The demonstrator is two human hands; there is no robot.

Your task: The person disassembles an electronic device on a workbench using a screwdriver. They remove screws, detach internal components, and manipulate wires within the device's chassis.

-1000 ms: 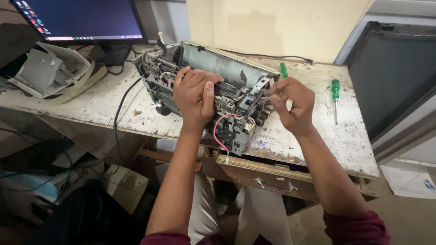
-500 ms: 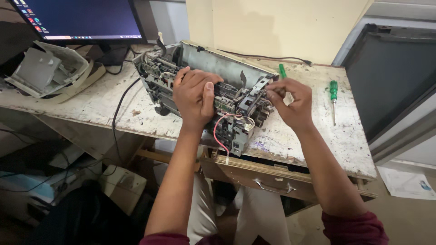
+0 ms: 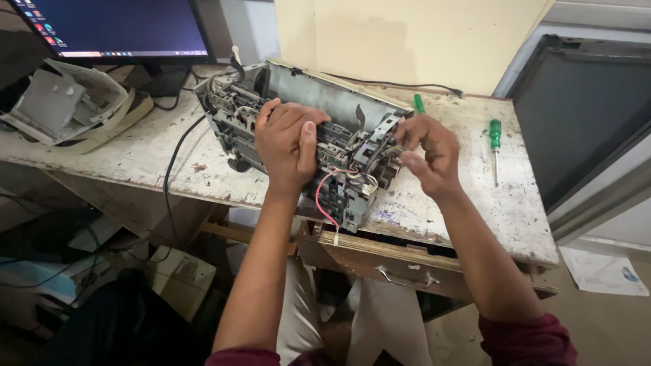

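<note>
Printer chassis (image 3: 298, 115), covers off, sits on worn white bench (image 3: 475, 210), roughly centre, long axis running back-left to front-right. Front-right end overhangs nr bench edge, above part-open drawer (image 3: 400, 268).

Left hand (image 3: 288, 139): laid palm-down on top of chassis mid-section, fingers spread & curled over the mechanism, thumb pointing down the near face. Pressing/steadying, not clamped round any 1 part; chassis lies directly under the palm.

Right hand (image 3: 427, 152): at chassis front-right end, fingers bunched together at the gear/bracket cluster there. Fingertips touch the frame; cannot tell if a small part is pinched between them. Chassis lies just left of this hand.

Red wire (image 3: 322, 196) loops out of chassis lower front, betw. the 2 forearms, hangs toward bench edge.

Surroundings:
- 2 green-handled screwdrivers: 1 (image 3: 495, 146) lying on bench right of right hand, apart from it; other (image 3: 419, 103) behind that hand, only handle shows.
- Grey cover piece (image 3: 61, 102) far left on bench.
- Monitor (image 3: 115, 27) back left, lit.
- Black cable (image 3: 173, 169) runs from chassis left end over bench front.
</note>
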